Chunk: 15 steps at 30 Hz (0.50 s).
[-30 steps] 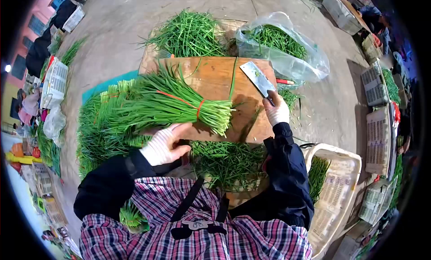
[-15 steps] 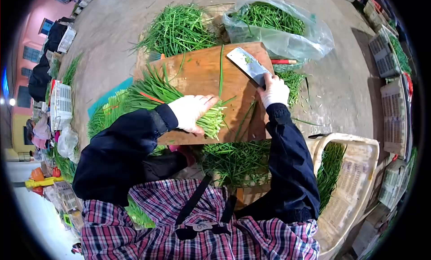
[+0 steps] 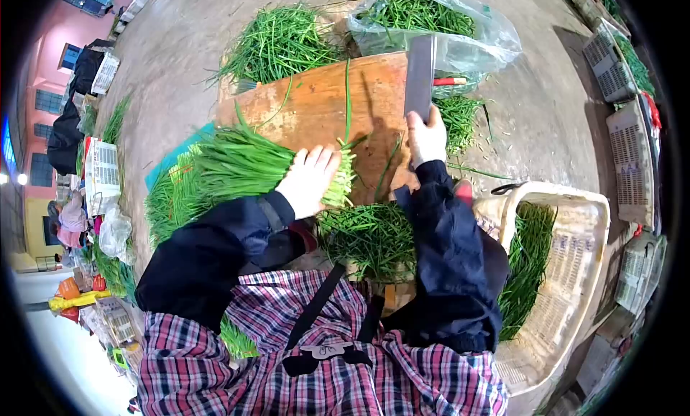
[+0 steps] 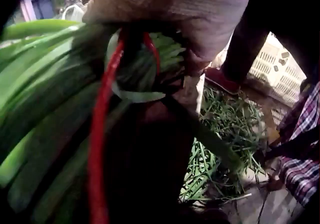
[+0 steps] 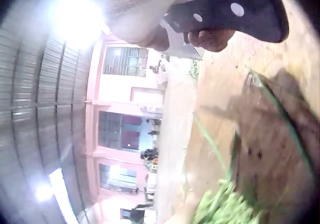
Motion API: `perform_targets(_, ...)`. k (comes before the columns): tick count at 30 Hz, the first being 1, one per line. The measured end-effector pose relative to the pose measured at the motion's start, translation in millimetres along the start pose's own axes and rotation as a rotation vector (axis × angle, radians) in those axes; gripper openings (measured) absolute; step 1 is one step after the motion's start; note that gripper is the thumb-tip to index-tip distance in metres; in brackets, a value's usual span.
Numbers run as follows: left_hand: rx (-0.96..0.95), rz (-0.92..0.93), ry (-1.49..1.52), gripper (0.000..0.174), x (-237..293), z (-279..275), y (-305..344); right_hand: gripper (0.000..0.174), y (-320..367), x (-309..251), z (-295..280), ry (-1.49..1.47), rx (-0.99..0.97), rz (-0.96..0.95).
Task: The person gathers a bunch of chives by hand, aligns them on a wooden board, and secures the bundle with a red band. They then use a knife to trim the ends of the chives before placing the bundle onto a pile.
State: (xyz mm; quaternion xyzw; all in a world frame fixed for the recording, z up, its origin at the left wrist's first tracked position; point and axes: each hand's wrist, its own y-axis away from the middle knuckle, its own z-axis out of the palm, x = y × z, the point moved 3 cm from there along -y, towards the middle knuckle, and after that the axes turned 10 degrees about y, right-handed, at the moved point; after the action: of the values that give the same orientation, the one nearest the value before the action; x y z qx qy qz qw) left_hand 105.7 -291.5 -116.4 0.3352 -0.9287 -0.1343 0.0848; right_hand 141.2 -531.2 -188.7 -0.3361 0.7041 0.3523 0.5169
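Note:
A bundle of garlic chives [image 3: 241, 161] lies across the wooden board [image 3: 316, 100], its pale stem ends pointing right. Over the top of it, near those ends, my left hand [image 3: 310, 180] curls its fingers and holds it down. Red ties [image 4: 102, 119] circle the leaves in the left wrist view. My right hand [image 3: 427, 137] grips a cleaver [image 3: 420, 75] at the board's right side, blade turned nearly edge-on and pointing away from me. The cleaver's black riveted handle [image 5: 240, 9] shows in the right wrist view, with the pale stem ends [image 5: 222, 209] below it.
Loose chives [image 3: 280, 46] are heaped behind the board, beside a clear plastic bag [image 3: 481, 49] of more. Tied bundles [image 3: 172, 193] lie at the left. A white plastic basket [image 3: 575, 272] stands at my right, and trimmings [image 3: 370, 236] lie in front of the board.
My left hand has moved from the bundle's near side onto its top by the stems. My right hand has lifted the cleaver from lying flat on the board and turned its blade upright.

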Motion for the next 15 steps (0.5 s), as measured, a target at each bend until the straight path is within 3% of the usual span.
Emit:
perform_targets(2, -0.011, -0.036, 0.066, 0.108, -8, 4, -10, 0.033, 44, -15, -2, -0.279, -0.005, 0.090)
perform_targets(7, -0.151, -0.112, 0.132, 0.106, -16, -3, -29, 0.032, 144, -8, -9, -0.161, -0.089, 0.130)
perform_targets(9, -0.135, -0.106, 0.078, 0.098, -16, -1, -29, 0.034, 175, -17, -18, 0.249, -0.067, -0.029)
perform_targets(13, -0.240, -0.174, -0.006, 0.078, -9, -4, -34, 0.047, 218, -16, -10, 0.239, -0.085, -0.193)
perform_targets(15, -0.153, -0.165, -0.062, 0.074, -8, 3, -29, 0.055, 233, -20, -10, 0.303, -0.149, -0.197)
